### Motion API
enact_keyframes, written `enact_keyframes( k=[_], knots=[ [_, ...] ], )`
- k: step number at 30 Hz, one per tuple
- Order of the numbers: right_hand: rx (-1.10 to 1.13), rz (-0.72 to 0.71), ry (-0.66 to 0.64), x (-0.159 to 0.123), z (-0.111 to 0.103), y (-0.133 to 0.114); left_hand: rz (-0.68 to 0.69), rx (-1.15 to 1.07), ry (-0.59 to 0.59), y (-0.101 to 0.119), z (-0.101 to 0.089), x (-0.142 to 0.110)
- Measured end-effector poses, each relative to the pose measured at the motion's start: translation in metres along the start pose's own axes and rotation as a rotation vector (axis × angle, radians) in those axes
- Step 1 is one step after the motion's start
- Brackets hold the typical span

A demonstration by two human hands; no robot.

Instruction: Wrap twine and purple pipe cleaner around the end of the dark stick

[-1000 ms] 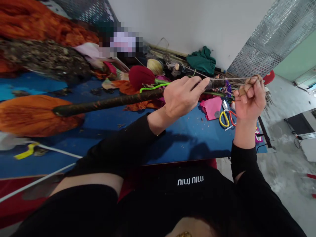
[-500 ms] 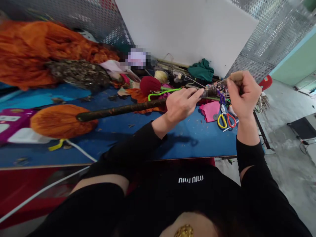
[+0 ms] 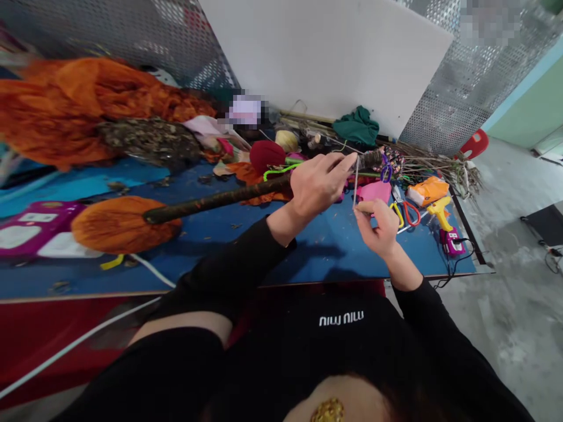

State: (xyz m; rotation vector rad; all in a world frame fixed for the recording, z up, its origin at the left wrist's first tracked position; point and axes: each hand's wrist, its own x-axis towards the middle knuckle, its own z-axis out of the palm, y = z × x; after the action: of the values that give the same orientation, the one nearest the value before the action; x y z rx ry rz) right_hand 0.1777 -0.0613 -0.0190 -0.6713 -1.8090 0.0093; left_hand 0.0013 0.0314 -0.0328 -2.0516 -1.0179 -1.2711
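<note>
My left hand (image 3: 314, 184) is closed around a dark brown stick (image 3: 224, 198) held tilted above the table. An orange cloth bundle (image 3: 123, 223) sits at the stick's lower left end. Beyond my fingers, the stick's other end has dark wrapping (image 3: 372, 160) around it. A thin pale cord (image 3: 356, 184) runs taut from the stick beside my left fingertips down to my right hand (image 3: 377, 227), which pinches it between thumb and finger. A bright green fuzzy strip (image 3: 281, 170) lies along the stick behind my left hand.
On the blue table (image 3: 316, 258) lie scissors (image 3: 409, 214) with yellow and red handles, pink cloth (image 3: 373, 192), a yellow glue gun (image 3: 440, 212), an orange packet (image 3: 428, 191) and a purple power strip (image 3: 452, 240). Orange fabric (image 3: 97, 105) and dry twigs (image 3: 440, 164) are heaped behind.
My right hand has swung from the far right, beyond the stick's wrapped end, down and left to just below the stick, still pinching the cord. My left hand keeps its hold on the stick.
</note>
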Motion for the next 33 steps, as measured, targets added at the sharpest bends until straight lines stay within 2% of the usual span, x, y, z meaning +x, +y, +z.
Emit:
enact_keyframes(
  k=[3, 5, 7, 10, 12, 13, 16, 19, 21, 23, 25, 27, 28, 29, 30, 32, 33],
  knots=[
    [-0.003, -0.045, 0.056, 0.011, -0.003, -0.010, 0.014, -0.007, -0.007, 0.002, 0.001, -0.005],
    [0.065, 0.003, 0.110, 0.019, 0.000, -0.017, 0.017, -0.024, -0.014, 0.003, 0.003, -0.008],
    [0.211, 0.147, 0.149, 0.019, 0.012, -0.022, 0.012, -0.048, -0.018, 0.003, 0.004, -0.011],
    [0.453, 0.431, 0.225, 0.006, 0.036, -0.020, -0.014, -0.056, -0.031, 0.004, 0.002, -0.012],
    [0.488, 0.509, 0.268, -0.008, 0.045, -0.013, -0.029, -0.032, -0.031, 0.003, -0.003, -0.010],
    [0.444, 0.500, 0.271, -0.015, 0.045, -0.009, -0.034, -0.022, -0.029, 0.003, -0.006, -0.008],
    [0.093, 0.293, 0.208, -0.028, 0.025, 0.007, -0.042, -0.043, -0.026, 0.000, -0.016, -0.003],
    [-0.397, -0.051, 0.169, -0.025, -0.015, 0.020, -0.077, -0.136, -0.060, -0.002, -0.025, 0.002],
    [-0.636, -0.179, 0.222, -0.016, -0.041, 0.023, -0.117, -0.200, -0.119, -0.004, -0.030, 0.003],
    [-0.657, -0.211, 0.232, -0.008, -0.058, 0.018, -0.149, -0.241, -0.179, -0.005, -0.033, 0.004],
    [-0.528, -0.221, 0.126, -0.004, -0.064, 0.006, -0.169, -0.250, -0.205, -0.005, -0.035, 0.004],
    [-0.439, -0.270, -0.012, -0.007, -0.062, -0.007, -0.172, -0.243, -0.193, -0.006, -0.037, 0.003],
    [-0.436, -0.298, -0.038, -0.010, -0.060, -0.012, -0.174, -0.241, -0.178, -0.007, -0.039, 0.003],
    [-0.456, -0.320, 0.022, -0.012, -0.058, -0.014, -0.175, -0.242, -0.159, -0.008, -0.041, 0.003],
    [-0.491, -0.329, 0.189, -0.012, -0.056, -0.014, -0.175, -0.247, -0.139, -0.009, -0.044, 0.003],
    [-0.490, -0.248, 0.658, -0.007, -0.053, -0.004, -0.178, -0.243, -0.101, -0.010, -0.049, 0.003],
    [-0.429, -0.157, 0.822, -0.001, -0.052, 0.003, -0.178, -0.231, -0.084, -0.010, -0.052, 0.004]
  ],
)
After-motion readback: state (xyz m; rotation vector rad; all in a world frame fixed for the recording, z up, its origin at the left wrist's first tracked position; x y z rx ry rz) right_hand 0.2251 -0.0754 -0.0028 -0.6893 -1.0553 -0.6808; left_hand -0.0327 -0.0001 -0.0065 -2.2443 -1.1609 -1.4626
